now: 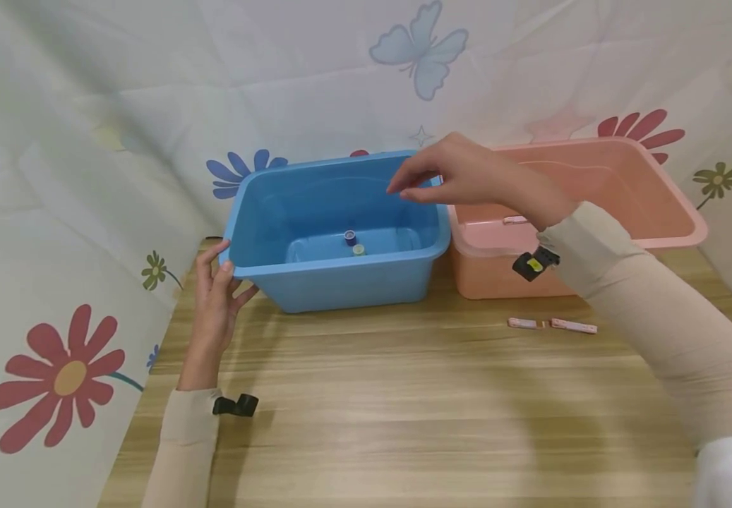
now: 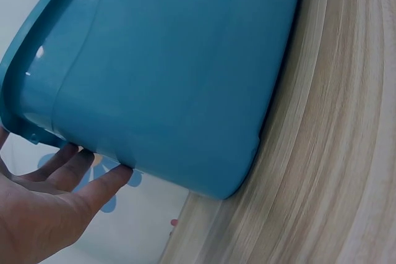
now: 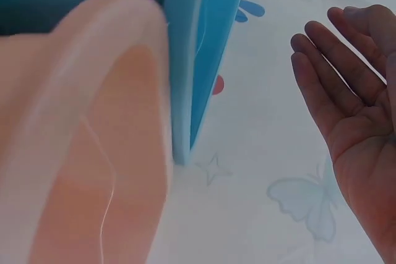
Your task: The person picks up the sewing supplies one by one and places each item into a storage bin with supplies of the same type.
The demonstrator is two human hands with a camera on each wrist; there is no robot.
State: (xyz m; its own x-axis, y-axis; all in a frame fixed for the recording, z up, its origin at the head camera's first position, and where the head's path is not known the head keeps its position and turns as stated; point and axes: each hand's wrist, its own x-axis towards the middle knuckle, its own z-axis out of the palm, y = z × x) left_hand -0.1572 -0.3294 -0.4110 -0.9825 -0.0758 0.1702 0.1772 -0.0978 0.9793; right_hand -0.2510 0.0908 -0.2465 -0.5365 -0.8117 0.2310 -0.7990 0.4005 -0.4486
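At the left corner of the blue plastic basin (image 1: 340, 288), my left hand (image 1: 213, 300) holds the rim. In the left wrist view, fingers (image 2: 105, 183) of that hand touch the basin's outer wall. My right hand (image 1: 454, 173) is raised over the right end of the blue basin, fingers loosely bent and holding nothing. The right wrist view shows its bare palm (image 3: 365, 146). Two small spool-like cylinders, one purple (image 1: 349, 238) and one pale green (image 1: 358, 250), sit on the blue basin's floor.
A pink basin (image 1: 493, 279) stands against the blue one on the right, partly behind my right arm. A slim pinkish piece (image 1: 514, 220) lies inside it. Two similar pieces, like nail clippers (image 1: 574, 326), lie on the wooden table (image 1: 366, 409) before it. A patterned curtain (image 1: 315, 85) hangs behind.
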